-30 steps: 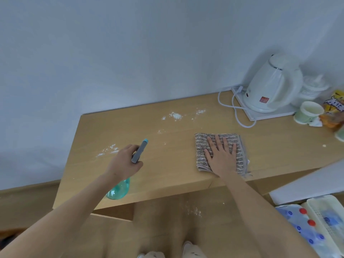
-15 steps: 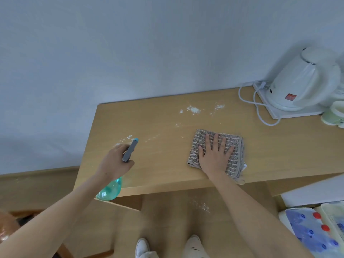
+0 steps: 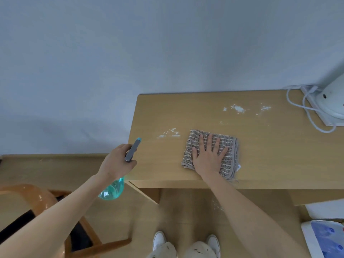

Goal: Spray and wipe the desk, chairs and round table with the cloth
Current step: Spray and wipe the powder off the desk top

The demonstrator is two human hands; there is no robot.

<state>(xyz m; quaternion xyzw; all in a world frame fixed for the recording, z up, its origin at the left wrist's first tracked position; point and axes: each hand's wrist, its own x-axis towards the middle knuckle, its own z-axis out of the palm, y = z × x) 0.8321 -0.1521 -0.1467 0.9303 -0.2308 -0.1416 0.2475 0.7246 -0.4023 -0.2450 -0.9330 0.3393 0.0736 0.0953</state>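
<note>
R hand [image 3: 208,157] flat, fingers spread, pressing cloth [image 3: 210,152] on surface [image 3: 270,155] nr front edge. L hand [image 3: 117,162] wrapped round spray bottle [image 3: 113,189] at left corner. Powder [image 3: 169,134] just beside cloth: sweep inward w/ even pressure, not off edge.

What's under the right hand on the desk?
The striped cloth, pressed flat on the desk by the open right hand. Any powder beneath the cloth is covered and cannot be seen.
</note>
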